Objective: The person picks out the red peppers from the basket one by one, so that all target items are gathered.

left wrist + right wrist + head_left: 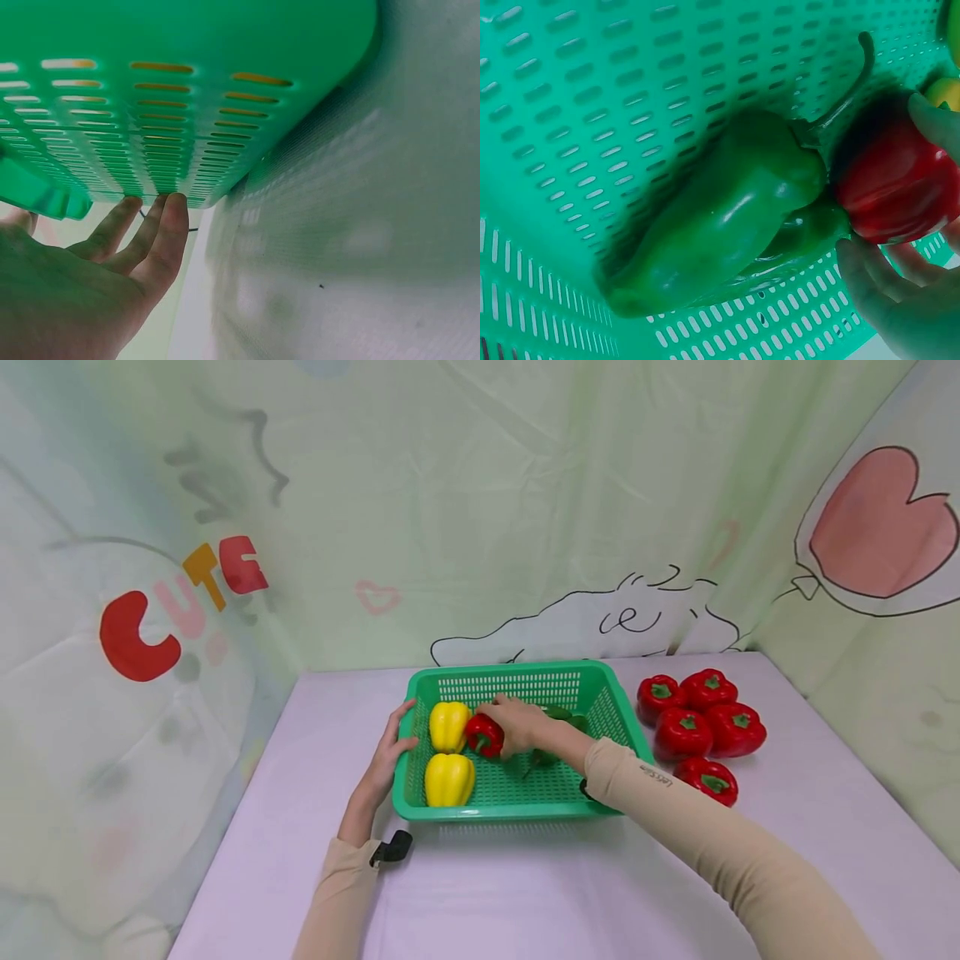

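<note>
A green plastic basket (517,812) stands on the table. My left hand (386,760) holds its left side, thumb over the rim; in the left wrist view, fairly straight fingers (169,240) touch the slotted outer wall. Inside the basket, my right hand (517,724) grips a red bell pepper (483,735), its fingers and thumb around the sides in the right wrist view. Two yellow bell peppers (450,779) sit left of it. Green peppers (727,210), one with a long curved stem, lie to its right, partly hidden by the right arm in the head view.
Several red bell peppers (684,733) are grouped on the table right of the basket, the nearest partly behind the right sleeve (675,802). A pale lilac cloth (510,893) covers the table. Printed curtains (450,510) hang behind and at both sides.
</note>
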`<state>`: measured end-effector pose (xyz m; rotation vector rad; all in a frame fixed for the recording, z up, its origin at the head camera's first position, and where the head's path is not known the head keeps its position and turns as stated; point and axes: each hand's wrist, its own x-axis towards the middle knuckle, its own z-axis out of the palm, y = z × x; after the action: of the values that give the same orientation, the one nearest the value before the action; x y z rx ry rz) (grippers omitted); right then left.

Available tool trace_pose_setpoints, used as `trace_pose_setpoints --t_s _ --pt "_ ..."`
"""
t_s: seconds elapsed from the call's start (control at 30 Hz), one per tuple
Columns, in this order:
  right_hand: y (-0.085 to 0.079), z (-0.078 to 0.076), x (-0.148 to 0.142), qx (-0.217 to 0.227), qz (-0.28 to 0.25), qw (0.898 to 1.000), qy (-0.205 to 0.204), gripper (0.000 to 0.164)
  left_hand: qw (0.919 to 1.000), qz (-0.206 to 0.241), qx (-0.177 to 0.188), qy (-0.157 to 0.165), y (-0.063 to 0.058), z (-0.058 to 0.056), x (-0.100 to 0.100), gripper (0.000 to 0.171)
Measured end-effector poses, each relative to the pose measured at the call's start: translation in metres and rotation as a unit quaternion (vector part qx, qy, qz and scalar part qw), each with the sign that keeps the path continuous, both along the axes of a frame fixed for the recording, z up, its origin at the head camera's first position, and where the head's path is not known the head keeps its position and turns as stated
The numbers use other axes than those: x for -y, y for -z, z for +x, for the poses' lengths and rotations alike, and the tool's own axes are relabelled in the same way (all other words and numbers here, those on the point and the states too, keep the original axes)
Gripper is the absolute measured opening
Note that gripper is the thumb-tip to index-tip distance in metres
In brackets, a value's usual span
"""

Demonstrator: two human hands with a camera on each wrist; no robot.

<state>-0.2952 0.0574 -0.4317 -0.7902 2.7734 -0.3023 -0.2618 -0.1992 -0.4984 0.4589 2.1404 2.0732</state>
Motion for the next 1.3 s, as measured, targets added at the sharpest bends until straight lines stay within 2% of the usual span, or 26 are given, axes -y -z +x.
trace_pose_setpoints --t_s 0.13,0.4,0.57,0.7,0.8,1.1,1.3 --pt "0.001 0.0 -0.003 -0.004 -0.012 1.0 -0.005 0.076 1.0 0.001 0.0 0.0 0.001 0.0 0.0 0.066" --pt "-0.002 -0.001 -0.009 0.016 -0.044 0.999 -0.007 0.074 1.0 0.008 -0.001 -0.002 -0.001 0.001 0.0 0.066" --pt "-0.002 -0.004 -0.014 0.033 -0.045 0.998 -0.012 0.084 1.0 0.002 0.0 -0.002 -0.002 0.002 0.0 0.067" --pt "-0.004 -0.006 -0.02 0.04 -0.06 0.997 -0.014 0.084 1.0 -0.001 -0.002 -0.001 -0.002 0.002 0.0 0.067" --pt "-0.007 -0.006 -0.024 0.047 -0.08 0.996 -0.014 0.079 1.0 -0.001 0.001 -0.001 -0.002 0.001 0.0 0.067" --pt "-0.026 0.001 -0.042 0.055 -0.136 0.989 -0.01 0.08 0.9998 0.017 0.008 0.007 -0.003 -0.001 -0.002 0.067" --pt "-0.036 0.007 -0.05 0.062 -0.172 0.983 -0.008 0.08 0.9999 0.006 0.009 0.002 -0.003 0.001 -0.001 0.067"
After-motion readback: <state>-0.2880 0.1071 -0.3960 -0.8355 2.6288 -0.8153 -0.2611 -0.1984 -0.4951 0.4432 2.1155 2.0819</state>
